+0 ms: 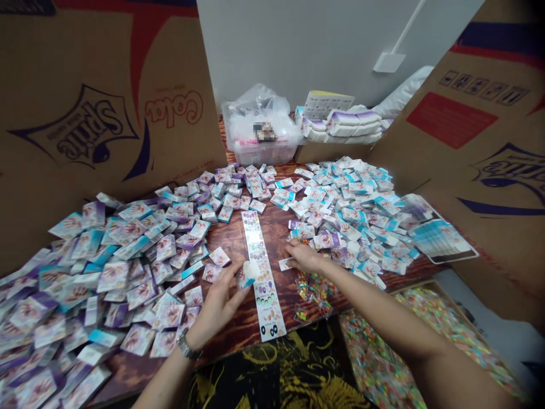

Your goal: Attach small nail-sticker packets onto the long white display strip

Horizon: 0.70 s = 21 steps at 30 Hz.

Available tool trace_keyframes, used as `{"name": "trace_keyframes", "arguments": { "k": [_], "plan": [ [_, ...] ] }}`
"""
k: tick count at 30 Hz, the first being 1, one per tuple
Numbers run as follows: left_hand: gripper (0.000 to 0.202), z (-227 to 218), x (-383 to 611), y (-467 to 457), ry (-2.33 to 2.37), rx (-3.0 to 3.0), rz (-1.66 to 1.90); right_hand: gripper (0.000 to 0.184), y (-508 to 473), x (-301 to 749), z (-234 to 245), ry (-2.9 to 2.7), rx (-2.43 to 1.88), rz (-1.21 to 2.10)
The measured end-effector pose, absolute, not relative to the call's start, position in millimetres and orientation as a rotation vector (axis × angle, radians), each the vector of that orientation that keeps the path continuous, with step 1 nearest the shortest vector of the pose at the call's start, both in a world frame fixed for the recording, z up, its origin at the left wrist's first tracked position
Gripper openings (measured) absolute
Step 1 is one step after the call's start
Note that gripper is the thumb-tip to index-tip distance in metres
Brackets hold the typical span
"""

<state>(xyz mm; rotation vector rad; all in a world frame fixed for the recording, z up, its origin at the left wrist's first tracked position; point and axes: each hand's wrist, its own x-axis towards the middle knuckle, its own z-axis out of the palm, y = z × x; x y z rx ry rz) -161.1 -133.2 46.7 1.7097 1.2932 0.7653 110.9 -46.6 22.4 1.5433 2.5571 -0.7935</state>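
Note:
My left hand grips a small white-and-teal packet between fingers and thumb, just left of a long white printed strip of nail designs. A wristwatch sits on that wrist. My right hand lies on the wooden table, its fingertips on a small white card. Large loose heaps of purple-and-white packets and teal-and-white packets spread out on either side of both hands. Small clear bags of shiny multicoloured pieces lie below my right hand.
Upright printed cardboard sheets flank the table on both sides. A plastic bin with clear wrapping and stacked wrapped bundles stand at the back. A shallow tray of colourful shiny pieces lies below my right arm.

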Motion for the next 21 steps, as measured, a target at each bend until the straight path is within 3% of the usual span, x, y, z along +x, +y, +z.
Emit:
{"name": "trace_keyframes", "arguments": {
  "k": [4,9,15,21],
  "plan": [
    [0.045,41.9,-158.4,-139.6,1.223,1.511,0.789,0.009,-54.7,108.7,36.2,2.599,1.518,-0.826],
    [0.048,41.8,-161.1,-140.1,1.270,1.749,0.752,0.019,-76.7,86.7,82.4,2.883,1.685,-0.907],
    [0.049,44.4,-160.5,-141.4,1.292,1.914,0.724,0.027,-97.6,59.8,101.0,3.230,1.153,-0.422],
    [0.047,55.6,-156.8,-145.4,1.282,1.982,0.666,0.031,-99.0,58.0,99.8,3.258,0.671,-0.205]
  ]
}}
